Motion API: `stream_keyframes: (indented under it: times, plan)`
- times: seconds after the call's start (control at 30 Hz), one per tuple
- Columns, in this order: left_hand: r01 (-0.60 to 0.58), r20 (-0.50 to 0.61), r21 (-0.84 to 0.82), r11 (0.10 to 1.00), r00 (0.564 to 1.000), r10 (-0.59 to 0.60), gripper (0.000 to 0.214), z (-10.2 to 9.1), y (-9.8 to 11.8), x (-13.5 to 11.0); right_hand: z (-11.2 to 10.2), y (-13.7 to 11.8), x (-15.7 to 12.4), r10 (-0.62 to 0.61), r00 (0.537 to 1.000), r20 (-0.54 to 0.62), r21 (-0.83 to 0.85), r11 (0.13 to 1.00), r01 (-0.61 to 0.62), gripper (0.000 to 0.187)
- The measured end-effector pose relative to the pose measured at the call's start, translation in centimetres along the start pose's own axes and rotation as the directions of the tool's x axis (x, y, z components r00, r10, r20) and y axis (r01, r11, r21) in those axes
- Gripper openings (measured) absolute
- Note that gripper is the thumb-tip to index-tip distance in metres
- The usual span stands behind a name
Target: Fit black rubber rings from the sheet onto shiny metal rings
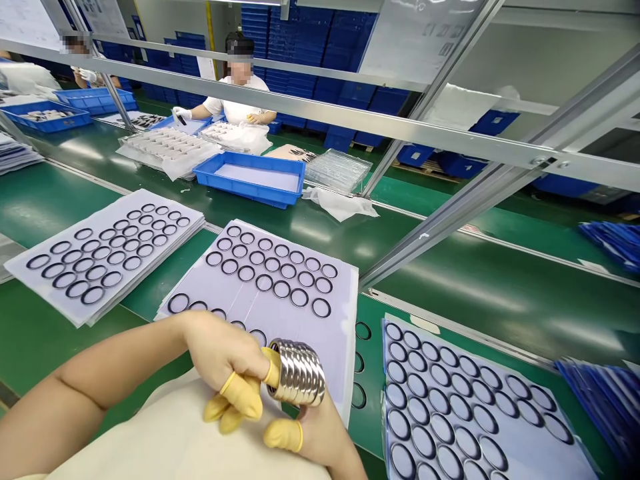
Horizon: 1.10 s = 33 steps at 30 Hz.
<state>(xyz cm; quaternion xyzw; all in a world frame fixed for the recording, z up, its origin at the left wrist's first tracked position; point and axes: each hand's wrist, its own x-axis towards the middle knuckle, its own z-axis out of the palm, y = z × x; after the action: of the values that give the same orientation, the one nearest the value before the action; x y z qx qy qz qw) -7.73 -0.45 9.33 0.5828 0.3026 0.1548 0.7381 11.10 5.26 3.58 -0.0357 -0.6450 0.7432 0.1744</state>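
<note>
My left hand (225, 363) and my right hand (320, 427) meet low in the middle of the view, both with yellow finger cots on the fingertips. Between them is a stack of shiny metal rings (296, 373), pinched by the left fingers and resting on the right hand. Just beyond lies a pale sheet (280, 293) with rows of black rings stuck on it. A second ring sheet (460, 407) lies to the right, and a stack of such sheets (107, 250) lies to the left.
A green conveyor belt (475, 280) runs across behind the sheets, under slanting metal frame bars (450, 220). A blue tray (253, 175) and white part trays (165, 147) stand beyond it. A person in white (237, 100) works at the far side.
</note>
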Motion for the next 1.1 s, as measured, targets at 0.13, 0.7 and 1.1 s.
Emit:
stream_keyframes:
  times: [0.13,0.7,1.1]
  plan:
    - [-0.031,0.015,0.023,0.999,0.999,0.03,0.025,0.5,-0.4,0.3,-0.2,0.1,-0.1,-0.028,0.999,-0.022,0.012,1.0,0.028,0.071]
    - [-0.091,-0.123,0.277,0.957,0.984,0.129,0.061,0.9,-2.9,1.4,-1.0,0.6,-1.1,-0.129,0.985,-0.118,0.015,0.991,0.131,0.077]
    - [-0.227,-0.22,0.265,0.937,0.932,0.288,0.073,1.6,-3.6,2.2,-0.7,0.4,-1.0,-0.097,0.987,-0.131,0.086,0.99,0.109,0.082]
